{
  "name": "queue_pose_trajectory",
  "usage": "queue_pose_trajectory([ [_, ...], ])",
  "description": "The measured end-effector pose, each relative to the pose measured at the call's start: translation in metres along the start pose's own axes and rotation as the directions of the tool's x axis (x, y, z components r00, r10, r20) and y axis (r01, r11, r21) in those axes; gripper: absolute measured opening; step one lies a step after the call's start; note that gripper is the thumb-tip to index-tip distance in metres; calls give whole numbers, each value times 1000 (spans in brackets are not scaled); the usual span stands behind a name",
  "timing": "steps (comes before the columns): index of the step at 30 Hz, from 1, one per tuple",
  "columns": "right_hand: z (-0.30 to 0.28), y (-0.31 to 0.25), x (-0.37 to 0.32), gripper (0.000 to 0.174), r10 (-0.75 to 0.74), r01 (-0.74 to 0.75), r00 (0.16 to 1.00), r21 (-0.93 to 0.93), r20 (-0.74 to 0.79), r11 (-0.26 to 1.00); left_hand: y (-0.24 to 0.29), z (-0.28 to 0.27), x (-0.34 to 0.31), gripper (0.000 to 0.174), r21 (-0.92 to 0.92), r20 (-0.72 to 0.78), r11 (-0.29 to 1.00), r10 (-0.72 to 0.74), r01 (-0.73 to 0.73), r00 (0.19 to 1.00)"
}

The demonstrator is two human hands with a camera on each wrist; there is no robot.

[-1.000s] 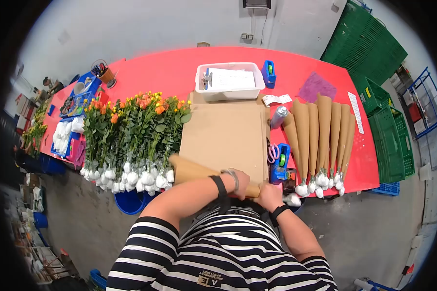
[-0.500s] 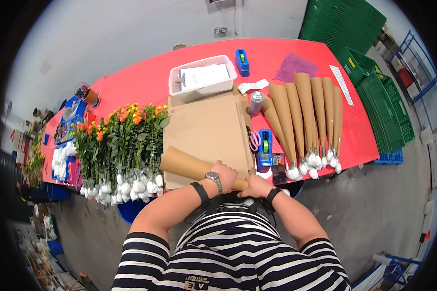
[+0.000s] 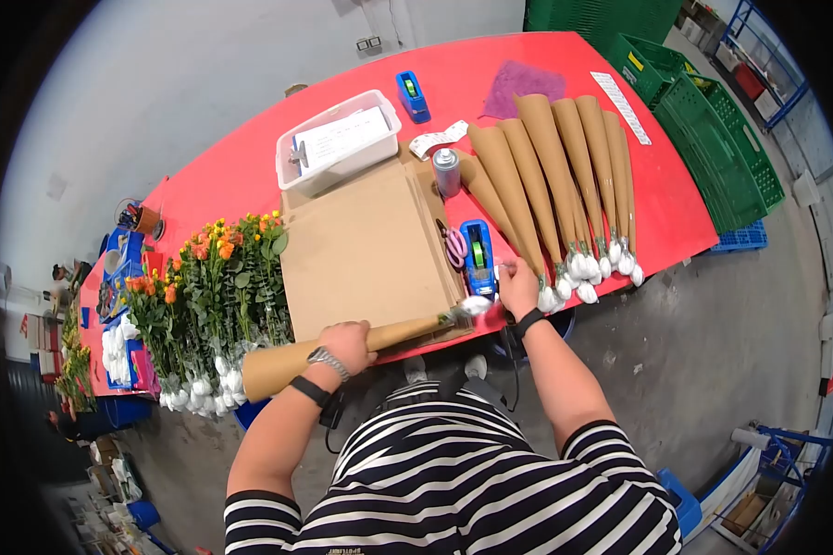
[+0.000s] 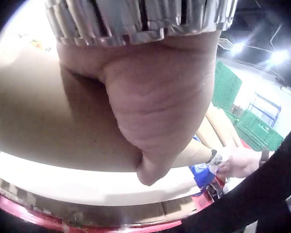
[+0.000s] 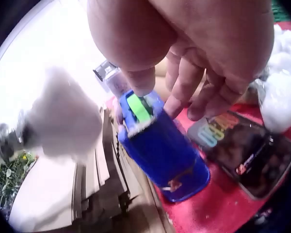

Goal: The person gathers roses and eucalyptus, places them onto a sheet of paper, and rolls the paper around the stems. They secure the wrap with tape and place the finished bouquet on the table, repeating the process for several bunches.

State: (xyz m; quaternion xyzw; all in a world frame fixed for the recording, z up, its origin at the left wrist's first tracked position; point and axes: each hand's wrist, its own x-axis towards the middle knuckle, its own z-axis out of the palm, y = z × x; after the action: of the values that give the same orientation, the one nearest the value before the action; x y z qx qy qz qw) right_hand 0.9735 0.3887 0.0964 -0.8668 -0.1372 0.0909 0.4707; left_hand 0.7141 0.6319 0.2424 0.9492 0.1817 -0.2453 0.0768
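Note:
My left hand [image 3: 347, 346] grips a bouquet wrapped in a brown paper cone [image 3: 273, 372], held slanting along the table's front edge with its wide end to the left. A white wrapped stem end [image 3: 476, 305] pokes out at the right. In the left wrist view, the thumb lies across the paper. Beside the blue tape dispenser [image 3: 478, 282] is my right hand [image 3: 519, 289]. The right wrist view puts its thumb over the dispenser's green tape roll [image 5: 139, 108], the other fingers loosely bent and apart from the thumb. A phone [image 5: 245, 155] lies under that hand.
Flat brown sheets [image 3: 361, 250] are stacked mid-table, with pink scissors [image 3: 455, 246] and a spray can [image 3: 446, 173] alongside. Several finished paper cones [image 3: 546, 166] lie to the right. Unwrapped flowers [image 3: 222, 305] fill the left. A white bin [image 3: 338, 148] stands behind.
My right hand has left the cone's narrow end and moved right to the tape dispenser. The left hand has carried the cone leftward, uncovering the white stem end. The head view has swung right.

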Motion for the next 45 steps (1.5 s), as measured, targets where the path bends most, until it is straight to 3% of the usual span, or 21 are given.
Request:
queue_pose_trajectory([
  [2, 22, 33, 4, 46, 156, -143, 979, -107, 128, 984, -4, -4, -9, 41, -36, 13, 998, -47, 47, 999],
  [6, 54, 38, -2, 51, 43, -41, 997, -30, 66, 999, 7, -9, -21, 46, -169, -67, 981, -106, 93, 992],
  [8, 36, 11, -4, 43, 99, -92, 995, 188, -28, 978, 11, -15, -23, 47, -193, -68, 976, -116, 101, 991],
  [11, 10, 7, -43, 36, 38, -31, 998, 121, -56, 992, 13, -22, -24, 48, -250, -57, 961, -133, 115, 990],
  [13, 16, 28, -67, 21, 141, -138, 990, 249, 7, 958, 12, -23, -21, 48, -275, -51, 954, -142, 123, 989],
  [15, 20, 42, -71, 20, 486, -567, 823, 383, 293, 729, 9, -22, -15, 46, -400, -58, 915, -84, 54, 995],
  [17, 22, 40, -59, 20, 563, -789, 614, 454, 553, 414, 9, -21, -6, 45, -475, -35, 879, -58, 34, 998],
  [18, 24, 36, -52, 21, 596, -815, 563, 267, 572, 514, 8, -21, -2, 45, -548, -16, 836, -36, 21, 999],
  [19, 24, 29, -51, 21, 594, -816, 563, 269, 575, 512, 9, -26, 0, 45, -544, -16, 839, -37, 22, 999],
  [21, 22, 9, -55, 21, 289, -374, 813, 72, 506, 925, 14, -38, 5, 48, -664, 94, 743, -19, 77, 995],
  [23, 8, -54, -72, 22, 107, -328, 883, 439, 456, 836, 15, -43, 11, 46, -652, 53, 757, -17, 47, 998],
  [27, -18, -155, -108, 20, -232, -55, 887, 592, 399, 804, 30, -59, 13, 44, -678, 64, 732, -23, 60, 998],
  [31, -5, -157, -109, 28, -241, 97, 927, 436, 288, 895, 32, -63, 13, 45, -789, 96, 614, 96, 17, 991],
  [33, -4, -153, -109, 32, -248, 147, 938, 371, 242, 917, 22, -54, 19, 50, -856, 25, 498, 312, -141, 950],
  [34, -4, -153, -110, 33, -316, 219, 929, 402, 191, 889, 23, -56, 18, 50, -856, 29, 498, 310, -136, 950],
  [36, -3, -149, -106, 35, -377, 290, 917, 428, 133, 856, 27, -62, 18, 63, -956, 289, 69, 389, 285, 875],
  [38, -2, -143, -95, 29, -640, 558, 768, 468, 23, 686, 29, -57, 22, 69, -946, 266, -26, 512, 325, 817],
  [39, -3, -139, -90, 29, -638, 559, 770, 464, 19, 688, 30, -54, 25, 75, -920, 226, -116, 623, 375, 749],
  [41, -13, -140, -80, 21, -743, 724, 669, 229, -5, 651, 33, -58, 24, 73, -909, 212, -136, 662, 393, 719],
  [43, -11, -112, -74, 21, -622, 617, 770, 85, 139, 783, 39, -61, 23, 73, -896, 202, -147, 706, 419, 679],
  [45, -27, -91, -82, 19, -591, 597, 796, -12, 130, 802, 51, -63, 27, 74, -987, 160, 106, 577, 121, 801],
])
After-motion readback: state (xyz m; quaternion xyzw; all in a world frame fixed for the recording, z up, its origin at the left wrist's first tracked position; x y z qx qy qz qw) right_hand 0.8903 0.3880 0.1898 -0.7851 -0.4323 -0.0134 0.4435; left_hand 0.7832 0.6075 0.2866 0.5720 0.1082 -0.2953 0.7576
